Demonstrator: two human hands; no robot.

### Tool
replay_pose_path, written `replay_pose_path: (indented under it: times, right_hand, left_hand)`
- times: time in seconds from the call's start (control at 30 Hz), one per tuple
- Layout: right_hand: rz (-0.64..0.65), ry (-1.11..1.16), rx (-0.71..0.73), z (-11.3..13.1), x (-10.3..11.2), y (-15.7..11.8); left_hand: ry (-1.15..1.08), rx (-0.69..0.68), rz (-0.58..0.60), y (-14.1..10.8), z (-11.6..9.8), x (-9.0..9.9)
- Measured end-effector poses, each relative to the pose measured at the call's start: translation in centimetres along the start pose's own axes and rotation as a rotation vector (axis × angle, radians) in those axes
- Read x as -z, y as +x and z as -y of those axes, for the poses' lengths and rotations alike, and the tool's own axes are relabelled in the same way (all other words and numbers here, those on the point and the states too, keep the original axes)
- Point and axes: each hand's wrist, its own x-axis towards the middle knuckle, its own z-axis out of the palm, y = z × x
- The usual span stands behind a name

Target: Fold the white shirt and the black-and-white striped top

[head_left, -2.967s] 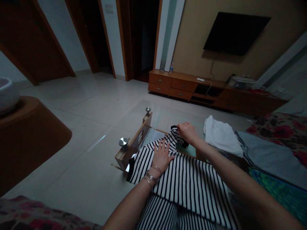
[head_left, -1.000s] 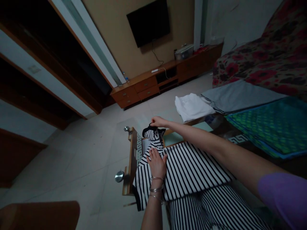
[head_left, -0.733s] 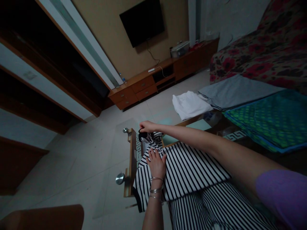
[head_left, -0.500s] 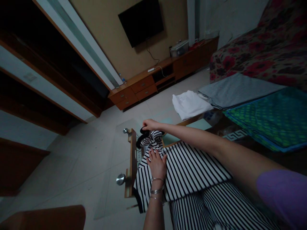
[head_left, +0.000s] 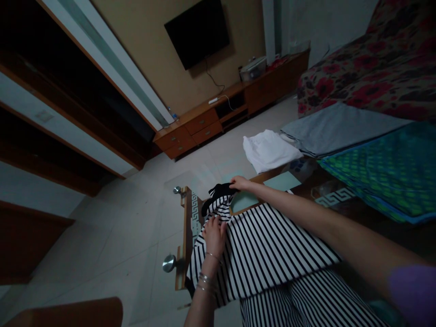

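A black-and-white striped shirt (head_left: 272, 240) with black trim lies spread over the near end of the glass-topped table. At its far side, my right hand (head_left: 240, 183) is closed on the black edge, where the cloth is bunched and folded over. My left hand (head_left: 214, 236), with bracelets at the wrist, rests on the stripes nearer to me. Its fingers are a little bent and apart, pressing on the fabric. Finer striped trousers (head_left: 303, 295) show just below the shirt's near edge.
Folded white cloth (head_left: 270, 151), a grey garment (head_left: 337, 129) and a green-blue garment (head_left: 381, 168) lie along the table to the right. A floral sofa (head_left: 357, 72) is behind them. Ahead stands a wooden TV cabinet (head_left: 190, 129). A brown rounded furniture edge (head_left: 78, 313) sits at lower left.
My right hand has moved to the right along the shirt's far edge, drawing the black trim with it. My left hand has shifted slightly left and its fingers are more bent.
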Motion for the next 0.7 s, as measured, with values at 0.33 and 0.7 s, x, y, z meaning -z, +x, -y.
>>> replay_pose_path:
  times: [0.33,0.7]
  right_hand:
    - [-0.058,-0.002,0.421,-2.1,-1.5,-2.3]
    - [0.069,-0.268,0.842,-1.0,-2.5,-6.8]
  left_hand:
    - [-0.108,-0.01,-0.075,8.9,2.5,1.6]
    - [-0.002,-0.536,-0.003,14.4,0.3,4.2]
